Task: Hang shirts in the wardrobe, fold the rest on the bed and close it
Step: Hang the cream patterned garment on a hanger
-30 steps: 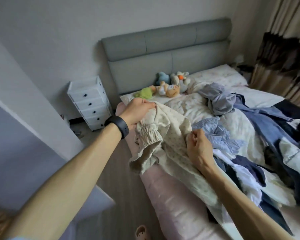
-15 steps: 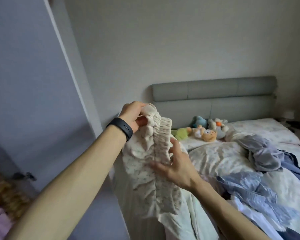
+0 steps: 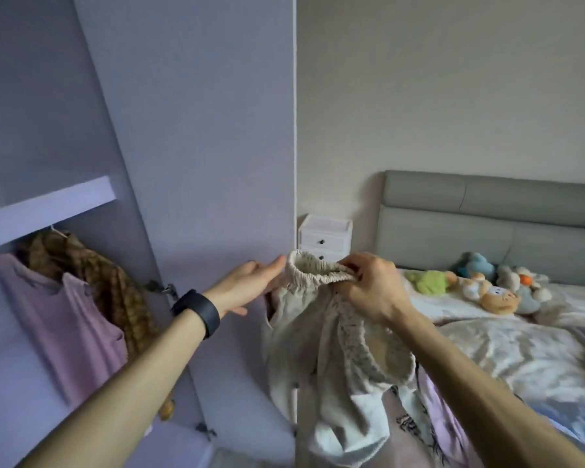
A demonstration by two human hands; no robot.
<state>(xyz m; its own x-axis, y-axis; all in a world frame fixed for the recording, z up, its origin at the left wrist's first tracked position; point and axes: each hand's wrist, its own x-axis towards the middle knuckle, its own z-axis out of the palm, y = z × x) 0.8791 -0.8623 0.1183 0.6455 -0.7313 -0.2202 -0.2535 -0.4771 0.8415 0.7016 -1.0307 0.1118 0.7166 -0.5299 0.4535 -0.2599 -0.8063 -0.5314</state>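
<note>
Aloft, cream garment (image 3: pixel 304 336) in right hand (image 3: pixel 372 292).

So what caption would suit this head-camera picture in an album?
Sorting laundry: right hand grips the waistband of a cream garment, left hand touching it, between open wardrobe and bed.

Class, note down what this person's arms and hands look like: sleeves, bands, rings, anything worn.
Both forearms are bare, with no sleeves in view. Behind the left hand, the wrist carries a wide, smooth black wristband. The right hand has nothing on its wrist. No gloves; no rings show on the visible fingers.
</note>
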